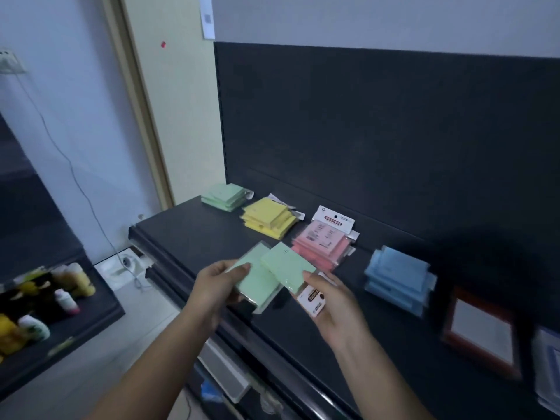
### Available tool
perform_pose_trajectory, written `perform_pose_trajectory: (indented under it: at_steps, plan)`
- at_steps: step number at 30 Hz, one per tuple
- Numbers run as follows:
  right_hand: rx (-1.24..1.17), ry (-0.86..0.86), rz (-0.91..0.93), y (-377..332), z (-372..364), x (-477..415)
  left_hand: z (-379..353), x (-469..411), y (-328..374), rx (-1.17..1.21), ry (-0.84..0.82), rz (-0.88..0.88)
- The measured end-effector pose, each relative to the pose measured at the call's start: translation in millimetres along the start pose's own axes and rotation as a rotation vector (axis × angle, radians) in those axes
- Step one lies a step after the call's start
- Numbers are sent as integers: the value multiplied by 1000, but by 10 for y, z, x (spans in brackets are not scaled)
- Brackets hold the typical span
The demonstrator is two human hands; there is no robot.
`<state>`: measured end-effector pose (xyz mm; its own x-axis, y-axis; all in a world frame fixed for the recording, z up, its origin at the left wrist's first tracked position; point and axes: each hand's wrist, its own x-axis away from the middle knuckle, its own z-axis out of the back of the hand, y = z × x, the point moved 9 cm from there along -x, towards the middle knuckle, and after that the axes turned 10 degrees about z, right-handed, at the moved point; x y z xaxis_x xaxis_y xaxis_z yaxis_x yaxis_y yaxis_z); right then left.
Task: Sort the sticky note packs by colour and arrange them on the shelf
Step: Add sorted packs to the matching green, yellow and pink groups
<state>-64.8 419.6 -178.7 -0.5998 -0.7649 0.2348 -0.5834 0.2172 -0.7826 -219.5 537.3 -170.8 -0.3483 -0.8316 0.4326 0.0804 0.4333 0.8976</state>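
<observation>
My left hand [216, 286] grips one green pack [257, 280], thumb on top; my right hand [333, 301] pinches a second green pack [286, 268], both above the shelf [194, 234]. Behind lie green [225, 197], yellow [269, 218], pink [322, 245] and blue stacks [398, 272].

— What is the shelf [188, 234] made of?
— It looks like matt black board, smooth, with a dull back panel [378, 122].
— And the green packs [269, 274]?
— Pastel paper in clear glossy plastic wrap; the pink pack [321, 244] carries a white card header. The frame [481, 331] looks like reddish wood.
</observation>
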Motion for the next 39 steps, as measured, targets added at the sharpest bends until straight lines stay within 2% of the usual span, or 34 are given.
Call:
perform_pose_trajectory:
  at_steps: [3, 6, 10, 15, 21, 25, 33, 39]
  plan:
    - [40, -27, -22, 33, -225, -278, 29, -306, 173, 103, -51, 81]
    - [-39, -18, -51, 103, -464, -553, 57, -595, 281, 155, -136, 119]
    - [-112, -27, -101, 294, -792, -838, 377, -935, 255, 255, -2, 152]
    - [78, -61, -63, 554, -1108, -1155, 764, -1366, 420, 349, 86, 124]
    - [354, -150, -9, 799, -1590, -1477, 889, -1982, 786, 275, -92, 62]
    - [449, -56, 77, 878, -1923, -1755, 1086, -2377, 1049, 236, -131, 25]
    - [220, 237, 187, 1056, -2354, -2322, 1772, -3039, 1748, 311, 206, -170]
    - [83, 517, 156, 1274, -2318, -2546, 1695, -3398, 1877, 315, 164, -169]
